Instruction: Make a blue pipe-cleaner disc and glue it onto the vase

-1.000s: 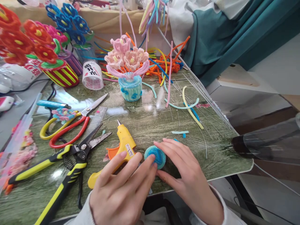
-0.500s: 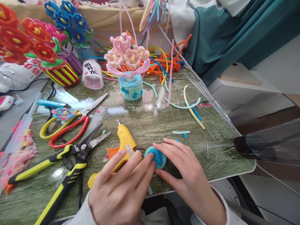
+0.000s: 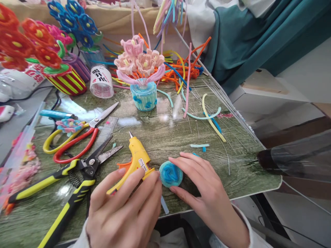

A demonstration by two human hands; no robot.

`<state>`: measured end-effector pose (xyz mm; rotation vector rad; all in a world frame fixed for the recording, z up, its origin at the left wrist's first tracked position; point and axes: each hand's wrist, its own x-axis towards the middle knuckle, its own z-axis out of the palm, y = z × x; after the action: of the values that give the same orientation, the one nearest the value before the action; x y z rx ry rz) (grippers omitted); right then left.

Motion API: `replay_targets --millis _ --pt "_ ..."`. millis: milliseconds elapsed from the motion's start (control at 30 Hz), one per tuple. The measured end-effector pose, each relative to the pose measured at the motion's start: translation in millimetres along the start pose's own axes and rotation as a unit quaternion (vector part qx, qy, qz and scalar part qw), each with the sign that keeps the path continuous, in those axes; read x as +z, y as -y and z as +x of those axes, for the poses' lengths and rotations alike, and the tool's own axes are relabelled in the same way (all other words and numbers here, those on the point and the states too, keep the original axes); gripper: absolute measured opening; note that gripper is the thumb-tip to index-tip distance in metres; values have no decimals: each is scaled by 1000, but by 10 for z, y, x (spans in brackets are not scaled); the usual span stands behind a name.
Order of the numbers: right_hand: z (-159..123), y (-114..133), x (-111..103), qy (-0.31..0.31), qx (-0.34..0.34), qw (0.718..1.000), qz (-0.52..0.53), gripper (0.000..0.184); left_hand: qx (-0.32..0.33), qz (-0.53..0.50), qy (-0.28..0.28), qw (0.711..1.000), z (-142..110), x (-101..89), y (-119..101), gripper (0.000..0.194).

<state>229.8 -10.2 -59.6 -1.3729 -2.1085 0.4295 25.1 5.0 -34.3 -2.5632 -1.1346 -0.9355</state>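
Note:
A small round blue pipe-cleaner cup (image 3: 170, 174) lies on the green table mat (image 3: 165, 132) near its front edge. My right hand (image 3: 204, 193) grips the cup from the right, with the thumb below it and the fingers curved over its top. My left hand (image 3: 124, 213) lies over the handle of a yellow glue gun (image 3: 138, 158). Its fingers are wrapped across the handle, and the nozzle points away from me. The fingertips of my left hand stop just left of the blue cup.
Red and yellow scissors (image 3: 77, 143) and black-yellow cutters (image 3: 74, 175) lie to the left. A pink flower pot (image 3: 143, 79), other pipe-cleaner flowers (image 3: 38, 48), a white cup (image 3: 101, 82), loose pipe cleaners (image 3: 207, 117) and thin wires (image 3: 230, 106) fill the back. The mat's right edge drops off.
My left hand has pulled back from the blue cup and closed on the glue gun, whose handle has shifted up and to the right. My right hand stays on the cup.

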Motion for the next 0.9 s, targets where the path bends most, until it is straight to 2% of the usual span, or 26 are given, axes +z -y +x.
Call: replay_targets --millis 233,400,533,900 --pt "0 -20 6 6 4 1000 9 51 39 -10 45 998 46 38 -44 18" --pt "-7 -29 18 -1 11 1000 16 52 37 -12 23 999 62 95 -68 18" --pt "-2 -24 21 -5 12 1000 12 53 48 -3 34 998 61 96 -51 18" --pt "-13 -25 19 -6 16 1000 11 53 26 -2 40 999 66 66 -32 18"
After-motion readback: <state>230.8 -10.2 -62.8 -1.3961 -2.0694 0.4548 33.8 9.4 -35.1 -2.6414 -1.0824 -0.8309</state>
